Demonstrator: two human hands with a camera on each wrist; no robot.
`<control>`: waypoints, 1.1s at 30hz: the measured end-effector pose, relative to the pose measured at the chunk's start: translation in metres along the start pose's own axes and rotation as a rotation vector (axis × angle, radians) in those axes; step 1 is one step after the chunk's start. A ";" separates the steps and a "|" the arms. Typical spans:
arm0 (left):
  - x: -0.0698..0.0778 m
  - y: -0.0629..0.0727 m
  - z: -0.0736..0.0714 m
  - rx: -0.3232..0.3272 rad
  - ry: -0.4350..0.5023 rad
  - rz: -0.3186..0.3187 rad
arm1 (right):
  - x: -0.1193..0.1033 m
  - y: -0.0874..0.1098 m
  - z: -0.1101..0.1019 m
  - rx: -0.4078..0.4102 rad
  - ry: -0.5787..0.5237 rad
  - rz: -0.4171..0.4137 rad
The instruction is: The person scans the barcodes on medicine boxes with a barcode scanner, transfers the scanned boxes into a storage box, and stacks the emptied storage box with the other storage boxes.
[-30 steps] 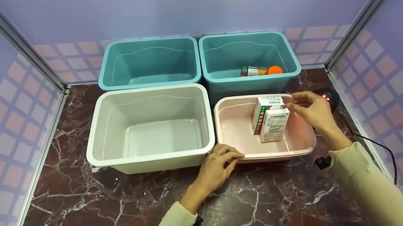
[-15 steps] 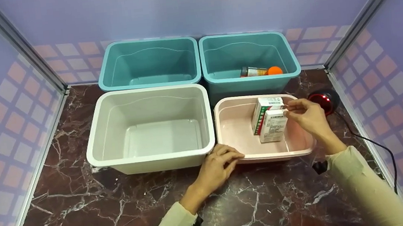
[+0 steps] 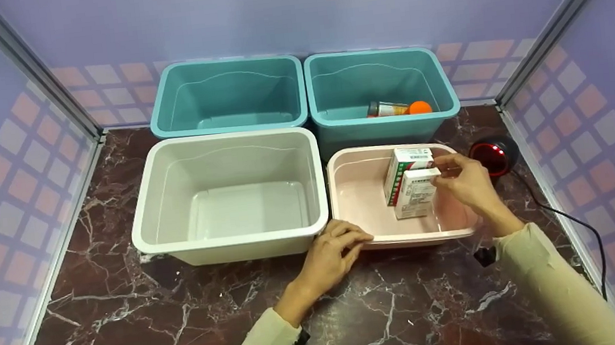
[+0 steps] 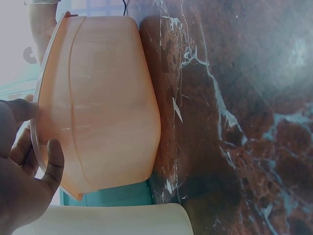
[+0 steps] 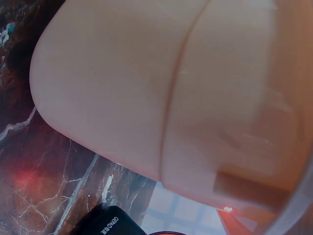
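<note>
At the right stands a pink plastic bin (image 3: 359, 201). My left hand (image 3: 331, 250) pinches its front left rim; the left wrist view has the thumb (image 4: 55, 159) outside that rim. Two medicine boxes stand upright in the bin. Behind is a white, green and red medicine box (image 3: 396, 177); before it is a smaller white medicine box (image 3: 415, 195) with printed text. Reaching over the right rim, my right hand (image 3: 465, 181) holds the white box by its right edge, thumb on the near face. Its fingertips behind are partly hidden. The right wrist view shows only the bin's outer wall.
A large white bin (image 3: 232, 241) stands directly left of the pink one. Two teal bins (image 3: 228, 129) line the back; the right one holds an orange-capped bottle (image 3: 419, 107) and a dark-capped jar (image 3: 389, 108). A black device (image 3: 494, 155) with red light and cable sits right.
My right hand has moved left from the pink bin's rim to the white medicine box, which has shifted slightly left. The left hand stays on the rim.
</note>
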State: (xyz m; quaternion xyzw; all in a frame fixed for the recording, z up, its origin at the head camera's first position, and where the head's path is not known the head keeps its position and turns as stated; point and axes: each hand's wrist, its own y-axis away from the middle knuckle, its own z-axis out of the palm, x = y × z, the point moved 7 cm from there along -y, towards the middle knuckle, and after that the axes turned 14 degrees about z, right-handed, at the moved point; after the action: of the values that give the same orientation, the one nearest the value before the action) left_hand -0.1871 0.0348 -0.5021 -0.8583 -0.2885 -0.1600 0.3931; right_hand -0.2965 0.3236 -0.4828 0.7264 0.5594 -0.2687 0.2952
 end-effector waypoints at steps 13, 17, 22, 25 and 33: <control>0.000 0.000 0.001 -0.017 0.007 -0.014 | 0.000 0.005 0.007 -0.050 0.005 -0.013; 0.000 0.000 0.001 -0.007 0.004 -0.006 | 0.000 0.007 0.010 -0.088 0.028 -0.015; 0.000 0.000 0.001 0.001 0.003 0.000 | -0.001 0.010 0.017 -0.131 0.092 -0.039; 0.000 0.000 0.001 -0.001 -0.002 0.002 | 0.000 0.010 0.019 -0.146 0.129 -0.046; -0.001 0.000 0.002 -0.010 -0.007 -0.010 | 0.002 0.010 0.023 -0.162 0.219 -0.074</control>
State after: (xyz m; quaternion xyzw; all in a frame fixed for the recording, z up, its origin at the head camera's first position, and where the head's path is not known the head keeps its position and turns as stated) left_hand -0.1874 0.0361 -0.5035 -0.8594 -0.2933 -0.1604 0.3870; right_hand -0.2871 0.3066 -0.4987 0.7041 0.6347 -0.1524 0.2798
